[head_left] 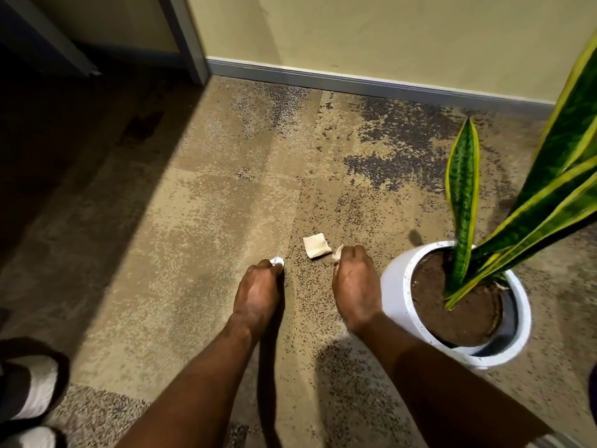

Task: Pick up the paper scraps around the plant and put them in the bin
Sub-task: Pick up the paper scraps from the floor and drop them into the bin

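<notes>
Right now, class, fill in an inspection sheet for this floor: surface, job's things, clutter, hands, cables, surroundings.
Surface: speckled carpet, partly shadowed.
Job's things: square paper scrap lying on the carpet just beyond both hands; plant in white pot; no bin in view.
Clutter: nothing seen.
Hands: left hand pinches a white scrap; right hand grips a tan scrap.
Cables: nothing seen.
Surroundings: yellow wall, grey baseboard, white shoe lower left.

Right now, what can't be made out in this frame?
Head view only:
- bin: outside the frame.
- white scrap: mostly hidden by the left hand gripping it.
- tan scrap: only an edge shows past the right hand pinching it.
- carpet behind the pot: hidden by pot and leaves.
</notes>
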Available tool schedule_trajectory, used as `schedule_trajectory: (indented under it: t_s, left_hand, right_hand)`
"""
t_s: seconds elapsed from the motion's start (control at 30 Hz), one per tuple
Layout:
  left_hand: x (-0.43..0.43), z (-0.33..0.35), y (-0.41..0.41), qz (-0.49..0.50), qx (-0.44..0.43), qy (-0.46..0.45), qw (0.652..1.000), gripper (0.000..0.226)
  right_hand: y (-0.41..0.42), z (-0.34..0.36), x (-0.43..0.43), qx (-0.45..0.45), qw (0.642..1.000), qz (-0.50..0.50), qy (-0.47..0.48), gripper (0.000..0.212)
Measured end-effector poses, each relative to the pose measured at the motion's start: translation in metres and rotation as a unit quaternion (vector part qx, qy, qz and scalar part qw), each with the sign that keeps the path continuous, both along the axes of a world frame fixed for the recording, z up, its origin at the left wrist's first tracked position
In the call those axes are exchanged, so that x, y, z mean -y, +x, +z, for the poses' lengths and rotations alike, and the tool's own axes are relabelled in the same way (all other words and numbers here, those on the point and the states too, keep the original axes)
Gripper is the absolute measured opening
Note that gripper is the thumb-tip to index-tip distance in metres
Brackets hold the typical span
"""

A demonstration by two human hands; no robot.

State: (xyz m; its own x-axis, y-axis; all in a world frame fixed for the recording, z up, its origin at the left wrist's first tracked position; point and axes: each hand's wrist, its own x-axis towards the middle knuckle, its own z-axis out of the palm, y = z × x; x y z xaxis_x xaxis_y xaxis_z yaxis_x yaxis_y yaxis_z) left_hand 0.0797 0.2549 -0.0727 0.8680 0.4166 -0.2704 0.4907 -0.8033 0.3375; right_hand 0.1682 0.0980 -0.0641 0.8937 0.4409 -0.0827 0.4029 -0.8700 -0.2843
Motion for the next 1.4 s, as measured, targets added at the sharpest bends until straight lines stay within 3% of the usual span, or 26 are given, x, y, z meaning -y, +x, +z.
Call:
schedule_trajectory:
  t_s: [0.1, 0.17, 0.23, 0.3, 0.43, 0.6, 0.8, 0.9, 1.03, 1.1, 1.2, 1.4]
  left_hand:
    - [-0.001, -0.001, 0.002, 0.010, -0.002, 0.000, 1.000, 0.044]
    - [0.000, -0.001, 0.002, 0.014, 0.003, -0.004, 1.000, 0.043]
    - [-0.001, -0.001, 0.002, 0.016, 0.010, -0.011, 1.000, 0.038]
    - [0.000, -0.001, 0.000, 0.027, 0.013, -0.022, 0.999, 0.032]
    - [0.003, 0.002, 0.003, 0.096, 0.025, -0.055, 0.994, 0.015]
    - [0.016, 0.025, 0.008, 0.103, -0.012, -0.074, 0.992, 0.017]
    - [0.046, 0.061, 0.003, 0.126, 0.021, -0.113, 0.985, 0.026]
    - [0.047, 0.065, 0.005, 0.133, 0.047, -0.128, 0.982, 0.027]
    - [0.036, 0.054, 0.004, 0.143, 0.097, -0.129, 0.977, 0.028]
    - [0.032, 0.045, 0.001, 0.141, 0.103, -0.134, 0.976, 0.031]
    - [0.032, 0.032, -0.005, 0.121, 0.111, -0.156, 0.974, 0.032]
    - [0.040, 0.017, -0.009, 0.143, 0.100, -0.181, 0.968, 0.029]
  right_hand:
    - [0.009, 0.002, -0.013, 0.015, 0.999, 0.027, 0.025, 0.060]
    - [0.017, -0.001, -0.026, -0.022, 0.995, 0.098, -0.020, 0.087]
    - [0.022, -0.004, -0.037, -0.046, 0.985, 0.141, -0.082, 0.097]
    - [0.025, -0.005, -0.041, -0.071, 0.983, 0.133, -0.104, 0.081]
    - [0.020, -0.001, -0.033, -0.145, 0.988, 0.050, -0.019, 0.037]
    - [0.000, 0.032, -0.017, -0.198, 0.976, -0.023, 0.093, 0.017]
    - [-0.007, 0.077, 0.003, -0.111, 0.988, -0.022, 0.101, 0.022]
    - [0.002, 0.077, 0.001, -0.111, 0.990, 0.005, 0.092, 0.039]
    - [0.009, 0.045, -0.017, -0.137, 0.984, 0.106, -0.029, 0.077]
    - [0.009, 0.028, -0.025, -0.137, 0.973, 0.163, -0.091, 0.084]
    - [0.009, 0.008, -0.031, -0.126, 0.959, 0.212, -0.141, 0.082]
    - [0.012, 0.002, -0.034, -0.109, 0.964, 0.207, -0.125, 0.048]
